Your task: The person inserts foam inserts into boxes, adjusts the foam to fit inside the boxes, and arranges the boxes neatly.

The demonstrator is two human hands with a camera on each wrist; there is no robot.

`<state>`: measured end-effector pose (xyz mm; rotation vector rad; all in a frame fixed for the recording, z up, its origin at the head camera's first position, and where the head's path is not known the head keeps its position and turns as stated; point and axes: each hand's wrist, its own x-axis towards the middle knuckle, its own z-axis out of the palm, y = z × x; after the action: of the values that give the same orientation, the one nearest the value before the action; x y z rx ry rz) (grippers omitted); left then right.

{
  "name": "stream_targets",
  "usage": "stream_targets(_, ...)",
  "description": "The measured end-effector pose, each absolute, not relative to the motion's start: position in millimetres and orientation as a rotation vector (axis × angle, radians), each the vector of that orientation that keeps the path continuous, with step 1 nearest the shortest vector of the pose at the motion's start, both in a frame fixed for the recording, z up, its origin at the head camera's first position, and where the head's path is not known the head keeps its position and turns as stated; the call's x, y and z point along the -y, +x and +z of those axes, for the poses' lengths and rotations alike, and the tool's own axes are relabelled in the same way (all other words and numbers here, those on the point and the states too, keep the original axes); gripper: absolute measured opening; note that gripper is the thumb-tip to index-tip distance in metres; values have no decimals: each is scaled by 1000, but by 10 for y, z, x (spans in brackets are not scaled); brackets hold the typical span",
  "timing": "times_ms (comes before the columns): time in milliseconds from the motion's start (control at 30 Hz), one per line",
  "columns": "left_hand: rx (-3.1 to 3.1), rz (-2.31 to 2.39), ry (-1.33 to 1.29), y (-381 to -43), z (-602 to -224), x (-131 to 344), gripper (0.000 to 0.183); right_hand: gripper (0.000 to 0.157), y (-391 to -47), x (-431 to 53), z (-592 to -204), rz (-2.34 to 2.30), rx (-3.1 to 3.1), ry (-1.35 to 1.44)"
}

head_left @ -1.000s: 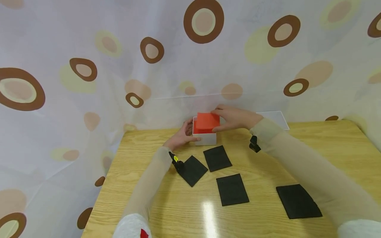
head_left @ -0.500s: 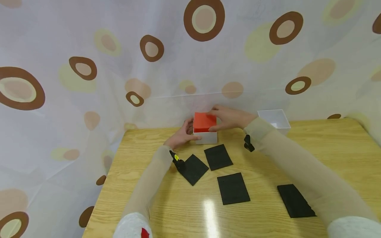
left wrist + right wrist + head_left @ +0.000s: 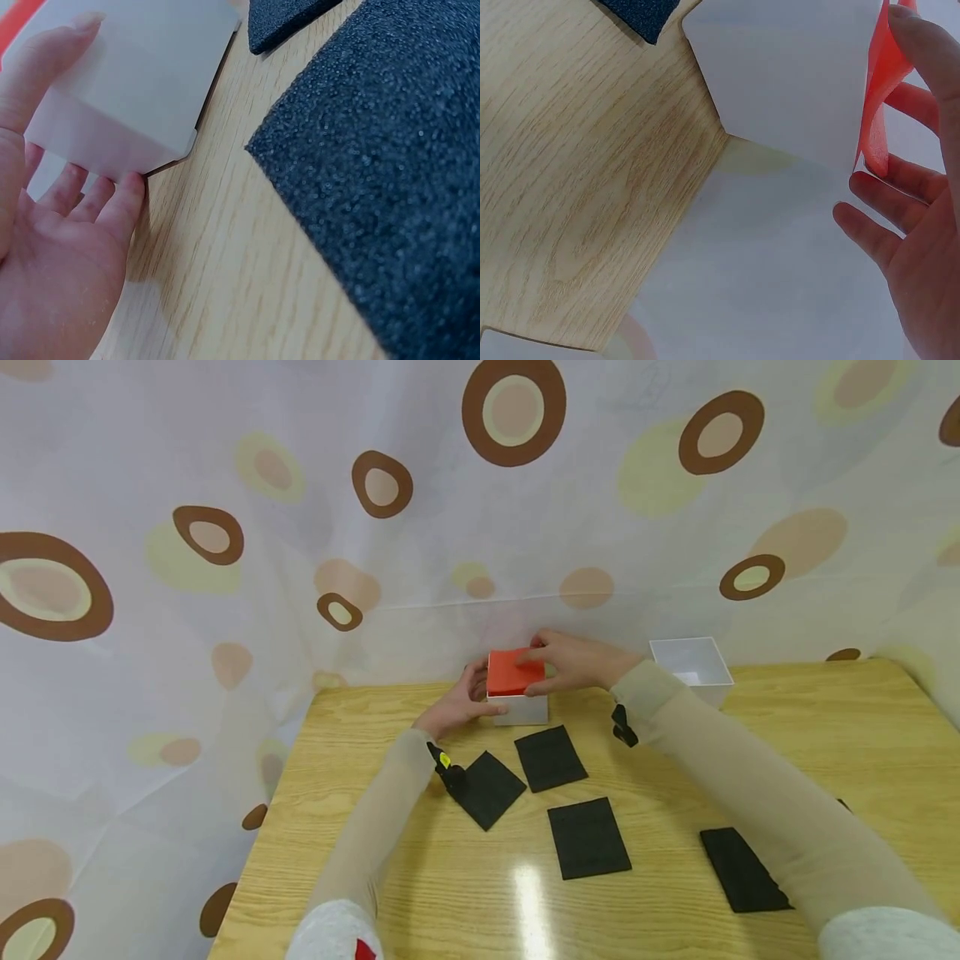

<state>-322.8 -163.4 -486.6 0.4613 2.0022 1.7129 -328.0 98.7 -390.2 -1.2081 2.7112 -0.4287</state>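
Observation:
In the head view a white box point(image 3: 519, 712) stands at the back of the table, by the patterned cloth. My left hand point(image 3: 452, 706) grips it from the left, with the thumb on its front and the fingers around its side; the left wrist view shows that thumb point(image 3: 52, 56) on the white wall. A soft red square sheet point(image 3: 510, 672) lies over the box's open top. My right hand point(image 3: 577, 662) rests on the sheet's right part, index finger stretched over it and thumb at the front corner. In the right wrist view the red sheet point(image 3: 877, 112) bends at the box rim.
A second white open box point(image 3: 693, 660) stands at the back right. Black foam squares lie in front: one by the left wrist point(image 3: 489, 789), one nearer the box point(image 3: 551, 758), one in the middle point(image 3: 590, 837). Another black square point(image 3: 742, 872) is partly under the right forearm.
The red sheet has come down and left, from raised above the white box to lying over its opening. My right hand moved left with it; the left hand stays on the box.

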Motion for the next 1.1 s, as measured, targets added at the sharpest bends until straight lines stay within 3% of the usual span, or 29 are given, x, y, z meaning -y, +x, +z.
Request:
stream_targets(667,-1992,1713,440,-3225,-4851,1618,97,50,-3305,-992,-3987,-271,-2780,-1325)
stream_targets(1100,-2015,1689,464,-3217,-4840,1641,93,44,-3232,-768,-3942,-278,-2762,-1559)
